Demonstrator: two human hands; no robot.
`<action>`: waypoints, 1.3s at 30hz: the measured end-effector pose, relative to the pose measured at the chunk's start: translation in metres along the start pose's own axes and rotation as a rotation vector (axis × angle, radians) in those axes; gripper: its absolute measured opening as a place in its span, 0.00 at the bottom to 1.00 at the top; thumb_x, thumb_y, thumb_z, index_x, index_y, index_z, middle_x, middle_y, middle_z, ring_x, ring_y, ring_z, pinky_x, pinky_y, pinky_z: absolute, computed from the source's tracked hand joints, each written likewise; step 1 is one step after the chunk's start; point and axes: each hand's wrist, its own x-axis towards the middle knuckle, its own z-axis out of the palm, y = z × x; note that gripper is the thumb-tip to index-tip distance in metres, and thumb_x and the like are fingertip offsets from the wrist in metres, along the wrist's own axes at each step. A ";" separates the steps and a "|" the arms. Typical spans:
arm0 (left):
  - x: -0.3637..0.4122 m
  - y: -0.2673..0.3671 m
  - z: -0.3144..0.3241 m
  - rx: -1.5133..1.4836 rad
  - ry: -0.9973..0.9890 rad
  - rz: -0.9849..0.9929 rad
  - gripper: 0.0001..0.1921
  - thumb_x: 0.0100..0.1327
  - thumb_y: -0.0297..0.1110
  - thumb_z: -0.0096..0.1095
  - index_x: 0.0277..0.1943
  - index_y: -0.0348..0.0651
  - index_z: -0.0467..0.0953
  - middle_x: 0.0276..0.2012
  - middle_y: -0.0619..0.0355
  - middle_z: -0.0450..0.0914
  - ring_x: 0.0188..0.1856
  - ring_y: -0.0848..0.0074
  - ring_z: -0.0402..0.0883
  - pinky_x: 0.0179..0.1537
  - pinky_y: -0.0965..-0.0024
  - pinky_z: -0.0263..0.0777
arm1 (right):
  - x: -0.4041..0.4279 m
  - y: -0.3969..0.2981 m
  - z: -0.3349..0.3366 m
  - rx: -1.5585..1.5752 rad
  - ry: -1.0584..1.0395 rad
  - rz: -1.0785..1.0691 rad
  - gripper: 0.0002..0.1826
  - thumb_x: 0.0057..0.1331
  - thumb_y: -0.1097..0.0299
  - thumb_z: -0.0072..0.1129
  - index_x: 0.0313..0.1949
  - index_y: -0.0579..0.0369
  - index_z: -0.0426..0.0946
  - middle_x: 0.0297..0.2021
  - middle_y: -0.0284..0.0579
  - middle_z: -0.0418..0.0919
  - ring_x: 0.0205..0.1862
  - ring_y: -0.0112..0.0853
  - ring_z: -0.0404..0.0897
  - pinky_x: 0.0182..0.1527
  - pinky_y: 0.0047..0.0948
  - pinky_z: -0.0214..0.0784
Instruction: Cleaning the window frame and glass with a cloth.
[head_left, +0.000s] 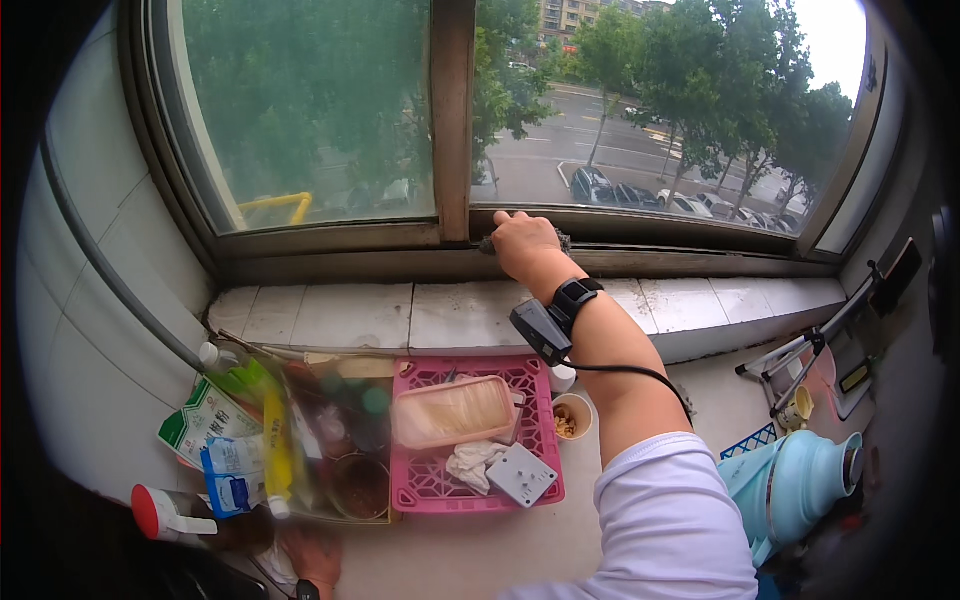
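Note:
My right hand (525, 241) grips a dark grey rag or scouring pad (564, 241) at the lower rail of the sliding window frame (637, 229). Part of the pad is hidden under the hand. A strap with a black box and cable is on my right wrist. Low in the view, my left hand (315, 559) rests on the white counter (450, 555), beside a crumpled white cloth or tissue (277, 562). Its fingers are blurred. Just beyond it lies a clear container with a red lid (150, 511).
The tiled sill (465, 315) bears dirt marks. Below it stand a pink plastic basket (553, 450) holding a lidded box (454, 412), a box of bottles and packets (337, 517), and a cup of small pieces (574, 412). At right are a light-blue vessel (802, 480) and a tripod (795, 352).

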 end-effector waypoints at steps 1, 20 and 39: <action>0.005 0.004 -0.003 -0.013 -0.008 0.003 0.26 0.50 0.48 0.63 0.44 0.34 0.72 0.54 0.32 0.62 0.59 0.39 0.55 0.62 0.37 0.41 | -0.004 0.023 0.013 0.022 0.013 0.082 0.09 0.59 0.72 0.51 0.36 0.54 0.80 0.45 0.38 0.74 0.50 0.37 0.74 0.48 0.35 0.70; 0.007 0.003 -0.007 0.215 -0.155 0.043 0.31 0.61 0.55 0.53 0.60 0.42 0.66 0.61 0.33 0.59 0.64 0.39 0.52 0.64 0.39 0.42 | -0.046 0.078 0.038 -0.014 -0.084 0.171 0.12 0.66 0.67 0.45 0.43 0.48 0.79 0.44 0.34 0.70 0.48 0.35 0.73 0.47 0.34 0.70; 0.012 0.011 -0.019 0.132 -0.205 0.048 0.30 0.61 0.55 0.52 0.58 0.41 0.67 0.61 0.34 0.59 0.63 0.41 0.55 0.63 0.39 0.42 | -0.049 0.092 0.039 0.041 -0.121 0.316 0.12 0.60 0.71 0.51 0.44 0.55 0.70 0.41 0.48 0.77 0.48 0.40 0.77 0.48 0.37 0.70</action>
